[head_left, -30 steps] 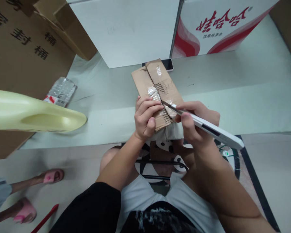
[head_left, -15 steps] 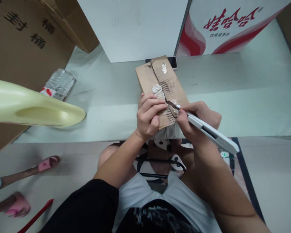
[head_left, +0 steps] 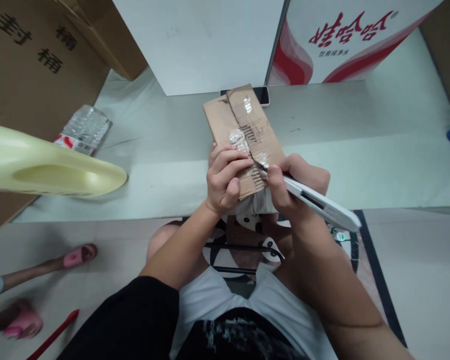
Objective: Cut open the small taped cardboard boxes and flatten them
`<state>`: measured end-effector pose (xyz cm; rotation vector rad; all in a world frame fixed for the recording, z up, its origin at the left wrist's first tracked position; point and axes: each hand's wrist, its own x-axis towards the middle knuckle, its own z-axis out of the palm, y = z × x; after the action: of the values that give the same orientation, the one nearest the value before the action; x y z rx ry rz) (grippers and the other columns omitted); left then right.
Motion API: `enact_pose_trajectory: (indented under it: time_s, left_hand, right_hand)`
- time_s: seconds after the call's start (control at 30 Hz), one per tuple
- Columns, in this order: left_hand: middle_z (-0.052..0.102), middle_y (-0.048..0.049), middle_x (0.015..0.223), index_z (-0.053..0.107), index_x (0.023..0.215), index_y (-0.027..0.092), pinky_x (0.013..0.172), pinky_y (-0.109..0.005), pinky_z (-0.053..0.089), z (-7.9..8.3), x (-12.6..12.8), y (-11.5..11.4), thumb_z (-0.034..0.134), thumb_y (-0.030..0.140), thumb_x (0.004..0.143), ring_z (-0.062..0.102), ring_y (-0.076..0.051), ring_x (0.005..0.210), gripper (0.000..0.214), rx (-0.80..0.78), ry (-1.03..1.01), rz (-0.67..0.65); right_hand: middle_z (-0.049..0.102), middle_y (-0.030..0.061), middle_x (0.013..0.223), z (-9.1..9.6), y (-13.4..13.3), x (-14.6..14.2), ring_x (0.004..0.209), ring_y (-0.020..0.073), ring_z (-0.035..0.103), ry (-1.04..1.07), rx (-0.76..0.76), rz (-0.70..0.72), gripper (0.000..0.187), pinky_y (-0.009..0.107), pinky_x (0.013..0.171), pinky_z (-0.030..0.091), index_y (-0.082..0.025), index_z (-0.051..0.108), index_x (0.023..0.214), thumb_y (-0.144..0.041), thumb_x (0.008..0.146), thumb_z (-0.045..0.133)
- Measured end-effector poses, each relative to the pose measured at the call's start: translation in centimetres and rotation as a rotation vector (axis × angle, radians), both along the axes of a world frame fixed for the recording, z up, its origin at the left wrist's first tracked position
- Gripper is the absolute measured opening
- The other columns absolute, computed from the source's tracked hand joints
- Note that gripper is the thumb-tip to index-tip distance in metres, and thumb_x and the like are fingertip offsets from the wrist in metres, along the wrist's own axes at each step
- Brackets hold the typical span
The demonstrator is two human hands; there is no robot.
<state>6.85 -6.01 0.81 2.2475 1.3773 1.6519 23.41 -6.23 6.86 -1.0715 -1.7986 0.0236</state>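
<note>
A small brown cardboard box with torn, taped patches lies at an angle near the front edge of the covered table. My left hand grips its left side, thumb and fingers closed over the near end. In my right hand is a white utility knife, held like a pen. Its blade touches the taped seam close to my left fingertips; how deep the tip goes is hidden.
Behind the box lies a dark phone, partly covered, before a white carton. A red-and-white carton stands right of it. At left are a pale yellow curved object, a clear plastic pack and another person's pink slippers.
The knife blade has shifted slightly along the seam toward my left fingers, and my right hand has come a little closer. The whole view has drifted slightly.
</note>
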Motion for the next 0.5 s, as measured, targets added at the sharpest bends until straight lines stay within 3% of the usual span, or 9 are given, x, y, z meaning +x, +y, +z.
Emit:
enact_pose_trajectory:
  time_s: [0.23, 0.33, 0.5]
  left_hand:
    - [0.060, -0.0091, 0.130, 0.065, 0.130, 0.032, 0.115, -0.055, 0.040, -0.7, -1.0, 0.9, 0.031, 0.067, 0.097, 0.055, -0.034, 0.126, 0.059, 0.026, -0.105, -0.047]
    - [0.058, -0.0092, 0.135, 0.065, 0.131, 0.033, 0.117, -0.056, 0.038, -0.8, -1.6, 1.2, 0.034, 0.071, 0.096, 0.053, -0.035, 0.129, 0.060, 0.002, -0.105, -0.071]
    - [0.059, -0.0101, 0.134, 0.066, 0.127, 0.031, 0.120, -0.056, 0.038, -1.0, -2.0, 1.4, 0.029, 0.074, 0.095, 0.053, -0.035, 0.131, 0.065, -0.048, -0.079, -0.032]
  right_hand:
    - [0.037, -0.0073, 0.047, 0.5, -0.5, 1.1, 0.040, 0.0073, 0.031, 0.133, -0.060, 0.203, 0.031, 0.024, 0.043, 0.030, -0.022, 0.041, 0.060, -0.020, 0.086, 0.057]
    - [0.042, -0.0059, 0.049, 0.4, -1.1, 1.6, 0.041, 0.0085, 0.035, 0.163, -0.042, 0.165, 0.032, 0.026, 0.044, 0.032, -0.022, 0.044, 0.061, -0.028, 0.089, 0.057]
    - [0.053, -0.0026, 0.060, -0.2, -1.4, 2.3, 0.045, 0.0120, 0.049, 0.343, -0.119, -0.030, 0.037, 0.029, 0.046, 0.041, -0.024, 0.055, 0.075, -0.052, 0.099, 0.049]
